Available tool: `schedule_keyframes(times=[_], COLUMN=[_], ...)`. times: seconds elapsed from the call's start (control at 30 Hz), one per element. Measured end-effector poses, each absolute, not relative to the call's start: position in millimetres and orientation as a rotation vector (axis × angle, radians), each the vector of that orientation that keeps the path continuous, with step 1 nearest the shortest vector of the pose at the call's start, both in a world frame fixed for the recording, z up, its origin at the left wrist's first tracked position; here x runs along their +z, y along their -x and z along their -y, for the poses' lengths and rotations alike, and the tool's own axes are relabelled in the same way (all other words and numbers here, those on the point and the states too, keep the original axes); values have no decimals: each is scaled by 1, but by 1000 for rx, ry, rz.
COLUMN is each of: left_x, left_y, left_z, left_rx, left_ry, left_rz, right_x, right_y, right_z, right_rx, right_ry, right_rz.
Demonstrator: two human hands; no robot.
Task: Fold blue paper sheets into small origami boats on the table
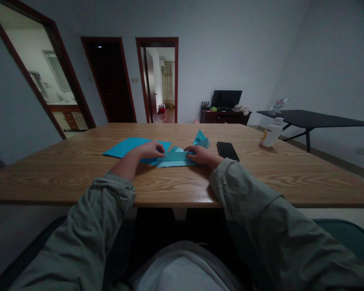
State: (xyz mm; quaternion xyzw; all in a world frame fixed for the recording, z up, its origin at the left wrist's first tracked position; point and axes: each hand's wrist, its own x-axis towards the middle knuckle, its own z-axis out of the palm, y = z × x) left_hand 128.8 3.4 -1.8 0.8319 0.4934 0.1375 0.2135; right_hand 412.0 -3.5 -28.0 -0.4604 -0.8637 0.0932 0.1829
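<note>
A partly folded light-blue sheet of paper (177, 156) lies on the wooden table in front of me, with a strip along its near side folded up. My left hand (150, 150) pinches the left end of that strip between thumb and fingers. At the right end, my right hand (200, 154) grips the same strip, its fingers bent over the upper edge. Just behind the right hand stands a folded blue paper piece (202, 139) with a pointed top. Flat blue paper (124, 146) lies to the left, partly covered by my left hand.
A black phone (227, 151) rests right of my right hand. Farther right on the wooden table (79, 178) stands a white bottle (271, 132). Beyond it is a black table (315, 118). A television (227, 99) sits on a low cabinet by the wall.
</note>
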Motion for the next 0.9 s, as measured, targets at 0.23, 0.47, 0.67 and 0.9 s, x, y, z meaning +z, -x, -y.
schedule_keyframes(times=[0.23,0.47,0.67,0.9], left_x=[-5,-7,-5,-6], left_y=[-133,-145,-155,-152], left_z=[-3,0,4,2], left_rx=[392,365,359,353], left_ry=[-2260,-2344,-2444,-2383], left_rz=[-1258,-1248,-1241,-1242], right_x=[-31,-27,-26,-22], right_y=[-413,-412,-411,-410], right_z=[0,4,5,9], right_rx=[259,250,237,273], right_ry=[1266,1272,1297,1292], right_rz=[2444,2457,2473,2433])
